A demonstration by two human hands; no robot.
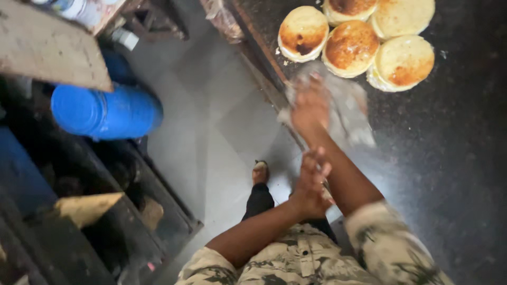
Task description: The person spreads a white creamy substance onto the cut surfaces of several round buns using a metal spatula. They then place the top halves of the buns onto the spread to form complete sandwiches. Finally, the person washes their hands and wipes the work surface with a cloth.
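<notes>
One thin, blurred clear plastic sheet point(348, 105) lies on the dark counter point(449, 158) near five browned buns point(351, 47). Right hand point(311, 108) presses on it, grip unclear; left hand point(311, 184) is loosely curled, holding nothing visible.

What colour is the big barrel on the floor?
Bright blue barrel, seen in the head view.

I'm looking down into what reads as a small working kitchen or bakery stall. Round, flat, browned breads point(351, 47) lie clustered on a dark, flour-dusted worktop point(449, 158). Below, a grey tiled floor point(211, 116) runs between the worktop and a rough, dark bench point(105, 221). A blue plastic drum point(105, 112) lies on its side by a worn wooden board point(47, 47).
</notes>
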